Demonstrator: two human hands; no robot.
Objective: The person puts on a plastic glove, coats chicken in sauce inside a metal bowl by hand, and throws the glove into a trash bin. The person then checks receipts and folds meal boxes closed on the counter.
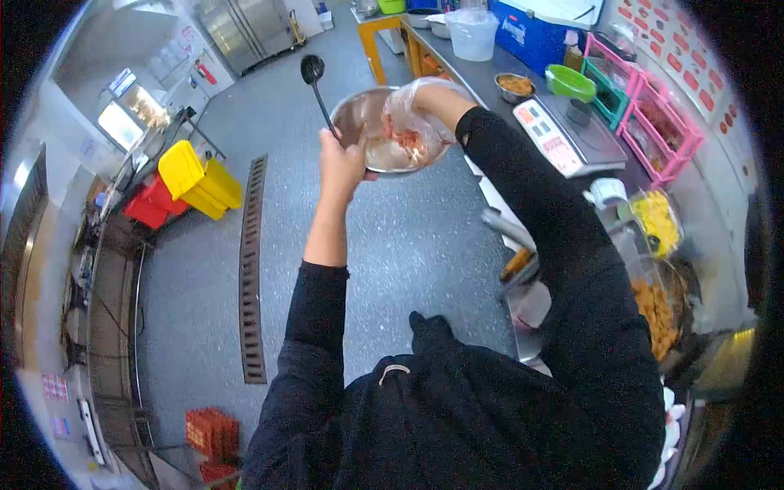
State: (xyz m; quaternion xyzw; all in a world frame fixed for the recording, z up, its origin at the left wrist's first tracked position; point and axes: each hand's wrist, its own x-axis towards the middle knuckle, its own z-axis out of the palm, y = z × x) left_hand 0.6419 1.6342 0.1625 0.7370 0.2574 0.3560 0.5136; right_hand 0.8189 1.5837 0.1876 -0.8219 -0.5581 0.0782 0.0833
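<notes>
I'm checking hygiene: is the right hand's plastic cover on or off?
On: clear, wrinkled plastic is wrapped around the right hand, which is at the bowl.

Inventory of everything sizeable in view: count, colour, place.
Mixing bowl: 1, silver, top centre
Ladle: 1, black, in left hand
Food: some, reddish, in mixing bowl
Plastic cover: 1, clear, on right hand
Scale: 1, white and grey, counter
Cooler: 1, blue, beyond scale
Bucket: 1, translucent, beside cooler
Plastic bowl: 1, green, beyond scale
Baskets: 2+, pink, right of scale
Food containers: several, mixed, counter
Bin: 1, yellow, left
Tub: 1, red, beside bin
Cabinet: 1, silver, background
Drain: 1, brown, floor
Crate: 1+, red, lower left
Left hand: 1, bare, gripping mixing bowl
Right hand: 1, covered, inside mixing bowl
</notes>
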